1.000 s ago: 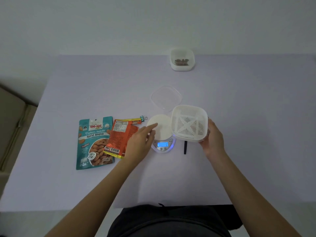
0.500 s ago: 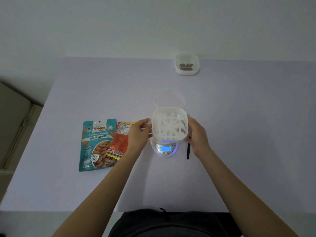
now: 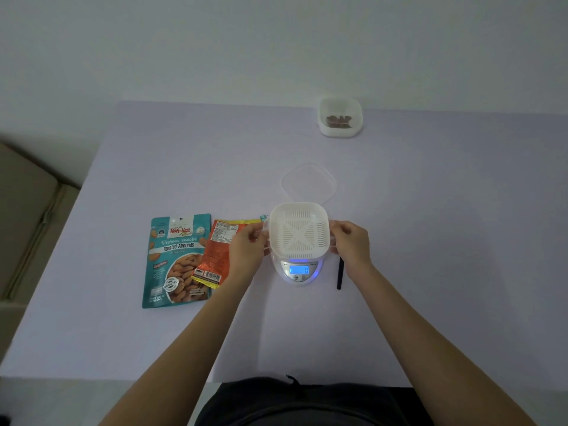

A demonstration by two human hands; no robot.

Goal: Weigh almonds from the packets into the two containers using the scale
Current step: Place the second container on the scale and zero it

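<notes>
I have both hands on the white slotted container [image 3: 299, 230], which sits at frame centre over the scale [image 3: 302, 269]. My left hand [image 3: 247, 245] grips its left side and my right hand [image 3: 350, 241] its right side, fingers curled round the rim. The display glows blue and seems to read zero. From this angle I cannot tell whether the container rests fully on the platform or hangs just above it.

The next move, as I judge it, turns on the packets. They lie to the left of the scale in the frame, so my left hand is the nearer one. The orange packet [image 3: 216, 250] is touching or just under that hand's wrist and overlaps the right edge of the teal almond packet [image 3: 176, 259]. Both lie flat on the bench [image 3: 430, 241] with their long axes running up and down the frame, the orange one tilted. A small clip [image 3: 263, 217] closes its upper end, just beside the container's corner.

By count: two packets, two containers, one scale, one clear lid [image 3: 309, 182] just above the scale, and one thin black stick [image 3: 339, 272] beside my right wrist. The second container [image 3: 339, 118] stands well apart at upper right, with a few almonds in it.
</notes>
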